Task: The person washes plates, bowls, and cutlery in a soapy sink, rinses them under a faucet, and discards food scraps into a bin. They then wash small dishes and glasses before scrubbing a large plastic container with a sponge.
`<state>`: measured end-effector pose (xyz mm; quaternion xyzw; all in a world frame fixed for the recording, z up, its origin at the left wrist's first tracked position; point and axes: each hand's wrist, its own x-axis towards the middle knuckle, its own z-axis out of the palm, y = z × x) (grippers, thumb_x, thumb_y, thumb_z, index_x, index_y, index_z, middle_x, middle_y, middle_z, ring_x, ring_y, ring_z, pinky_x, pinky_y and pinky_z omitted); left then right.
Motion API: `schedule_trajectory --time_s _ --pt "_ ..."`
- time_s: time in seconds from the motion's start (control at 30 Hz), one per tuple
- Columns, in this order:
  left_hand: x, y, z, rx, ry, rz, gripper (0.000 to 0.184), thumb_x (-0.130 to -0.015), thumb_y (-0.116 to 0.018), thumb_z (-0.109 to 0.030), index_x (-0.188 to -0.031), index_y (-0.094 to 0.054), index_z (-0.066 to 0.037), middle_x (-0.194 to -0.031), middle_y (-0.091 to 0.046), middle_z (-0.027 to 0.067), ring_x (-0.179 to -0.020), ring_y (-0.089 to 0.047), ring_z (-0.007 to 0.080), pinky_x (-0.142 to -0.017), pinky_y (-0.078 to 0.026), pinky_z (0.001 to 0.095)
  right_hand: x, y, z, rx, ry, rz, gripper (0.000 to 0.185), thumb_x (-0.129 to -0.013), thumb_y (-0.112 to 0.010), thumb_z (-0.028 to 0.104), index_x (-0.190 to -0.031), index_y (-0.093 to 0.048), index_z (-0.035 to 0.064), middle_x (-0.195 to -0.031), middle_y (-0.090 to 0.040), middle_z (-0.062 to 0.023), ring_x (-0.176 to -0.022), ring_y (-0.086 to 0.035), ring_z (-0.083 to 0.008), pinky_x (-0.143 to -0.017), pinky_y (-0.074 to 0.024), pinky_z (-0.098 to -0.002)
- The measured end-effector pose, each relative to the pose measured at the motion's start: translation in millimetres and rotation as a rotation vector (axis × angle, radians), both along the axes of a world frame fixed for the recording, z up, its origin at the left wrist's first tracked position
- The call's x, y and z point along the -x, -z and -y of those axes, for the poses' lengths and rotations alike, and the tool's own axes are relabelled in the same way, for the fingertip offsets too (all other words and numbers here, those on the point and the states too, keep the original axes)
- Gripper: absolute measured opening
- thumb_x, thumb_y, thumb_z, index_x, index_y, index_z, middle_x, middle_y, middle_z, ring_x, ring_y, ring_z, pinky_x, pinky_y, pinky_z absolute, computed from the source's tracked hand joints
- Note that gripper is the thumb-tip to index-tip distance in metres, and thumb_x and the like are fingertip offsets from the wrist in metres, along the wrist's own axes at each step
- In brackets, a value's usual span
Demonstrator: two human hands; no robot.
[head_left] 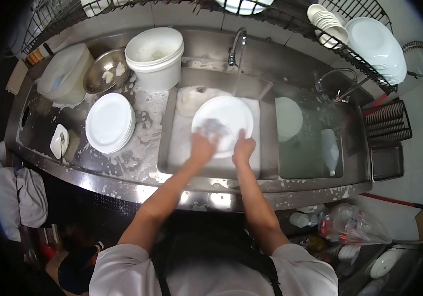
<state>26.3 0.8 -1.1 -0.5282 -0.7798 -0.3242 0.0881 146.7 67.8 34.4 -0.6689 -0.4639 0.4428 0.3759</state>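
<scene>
Left fingers: smeared by blur, spread over a grey scrubber [213, 127] against the plate's face; how tightly they close on it, cannot tell. Left hand [205, 147] sits low on the plate's left half. Right hand [244, 148] pinches the lower right rim, thumb laid on the upper face, other fingers out of sight beneath.

White dinner plate [231, 111]: face up over the left basin [168, 130], suds all round it. Tilt hard to judge. Just behind it, the gooseneck tap [232, 52] runs a thin stream. A pale lump [191, 100] lies in the foam at the basin's back left corner; identity unclear.

Step in hand, by judgement: rubbing down the plate's face while the right hand steadies it. Next move would call for a firm hold on the slick rim, perhaps a turn to expose the underside.

Farther right: right basin [310, 181] holds cloudy water, with a pale plate [289, 118] and a white bottle [330, 152] well apart.

Left, on the wet steel desk [144, 111]: plate stack [108, 122], small white dish [60, 141] with a utensil in it, metal bowl [103, 79], white bucket [158, 69], translucent tub [63, 74].

Overhead: black wire rack carrying stacked cups [327, 24] and plates [375, 47].
</scene>
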Motion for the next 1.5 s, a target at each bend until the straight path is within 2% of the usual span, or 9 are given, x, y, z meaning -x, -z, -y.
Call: schedule_trajectory --time_s 0.2,0.3,0.4,0.5,0.6,0.73,1.07,1.3,1.5 --pt "-9 -22 -54 0.154 0.102 0.311 0.031 -0.076 -0.064 -0.026 -0.08 -0.061 0.005 -0.082 -0.061 0.026 -0.078 -0.059 0.0402 -0.069 -0.047 0.0484 3 -19 1 0.062 -0.186 0.082 0.061 -0.093 -0.049 0.043 -0.088 -0.059 -0.0169 -0.083 -0.063 -0.025 -0.082 -0.061 -0.03 -0.074 -0.047 -0.0399" --pt "-17 -22 -4 -0.051 0.561 0.137 0.039 -0.074 -0.063 -0.024 -0.108 -0.06 -0.007 -0.091 -0.063 0.0218 -0.08 -0.062 0.0346 -0.073 -0.048 0.048 -15 -14 -23 0.099 0.006 -0.243 0.064 -0.093 -0.047 0.046 -0.101 -0.056 -0.0175 -0.097 -0.062 -0.0212 -0.083 -0.062 -0.0255 -0.072 -0.0491 -0.0373" --pt "24 -50 -6 0.837 0.135 0.069 0.045 -0.081 -0.056 -0.03 -0.123 -0.053 -0.014 -0.107 -0.062 0.0173 -0.099 -0.059 0.0332 -0.088 -0.042 0.0526 -18 -7 -21 0.07 -0.06 -0.239 0.062 -0.092 -0.049 0.043 -0.092 -0.059 -0.0182 -0.088 -0.065 -0.0254 -0.078 -0.063 -0.0307 -0.072 -0.0484 -0.041" --pt "18 -59 -46 0.118 0.215 -0.418 0.046 -0.09 -0.043 -0.041 -0.125 -0.053 -0.013 -0.143 -0.035 0.0171 -0.131 -0.033 0.0368 -0.106 -0.019 0.057 -6 -7 -13 0.141 -0.28 -0.257 0.051 -0.09 -0.057 0.033 -0.095 -0.059 -0.0172 -0.09 -0.064 -0.0231 -0.08 -0.063 -0.0268 -0.072 -0.0495 -0.038" --pt "76 -103 -45 0.462 0.011 0.54 0.05 -0.086 -0.054 -0.045 -0.114 -0.061 -0.004 -0.124 -0.056 0.0197 -0.128 -0.038 0.0343 -0.101 -0.027 0.0595 -26 -30 -28 0.2 -0.353 -0.5 0.04 -0.086 -0.063 0.016 -0.109 -0.054 -0.015 -0.099 -0.063 -0.0199 -0.08 -0.064 -0.0259 -0.068 -0.0531 -0.0382" --pt "29 6 -28 -0.224 -0.189 1.583 0.044 -0.08 -0.067 -0.016 -0.118 -0.054 0.004 -0.109 -0.062 0.0165 -0.094 -0.063 0.0279 -0.078 -0.053 0.0448 0 -17 -42 0.152 -0.156 -0.816 0.041 -0.089 -0.057 0.013 -0.12 -0.047 -0.011 -0.108 -0.06 -0.0181 -0.094 -0.062 -0.0273 -0.08 -0.0532 -0.0384" --pt "79 47 9 -0.366 -0.571 0.999 0.038 -0.078 -0.064 -0.008 -0.106 -0.053 0.016 -0.091 -0.064 0.0212 -0.075 -0.064 0.0277 -0.068 -0.054 0.0388 96 21 7 0.467 -0.103 -0.922 0.043 -0.089 -0.051 0.01 -0.13 -0.043 -0.0004 -0.127 -0.052 -0.0156 -0.115 -0.052 -0.0306 -0.101 -0.0402 -0.0455" --pt "124 -59 67 -0.431 -0.649 1.342 0.053 -0.078 -0.066 -0.018 -0.112 -0.048 0.019 -0.1 -0.063 0.0262 -0.09 -0.065 0.0318 -0.078 -0.053 0.0426 122 -48 30 0.546 -0.307 -0.985 0.045 -0.09 -0.05 0.009 -0.132 -0.039 -0.0022 -0.127 -0.052 -0.0155 -0.118 -0.049 -0.0296 -0.104 -0.0383 -0.0441" --pt "191 -70 131 -0.227 -0.066 1.41 0.059 -0.079 -0.066 -0.015 -0.124 -0.04 0.014 -0.103 -0.061 0.0233 -0.084 -0.065 0.0286 -0.071 -0.055 0.0435 143 -13 52 0.473 -0.54 -1.09 0.041 -0.092 -0.051 0.012 -0.126 -0.041 -0.0098 -0.122 -0.054 -0.0174 -0.11 -0.056 -0.0314 -0.095 -0.0474 -0.0419"
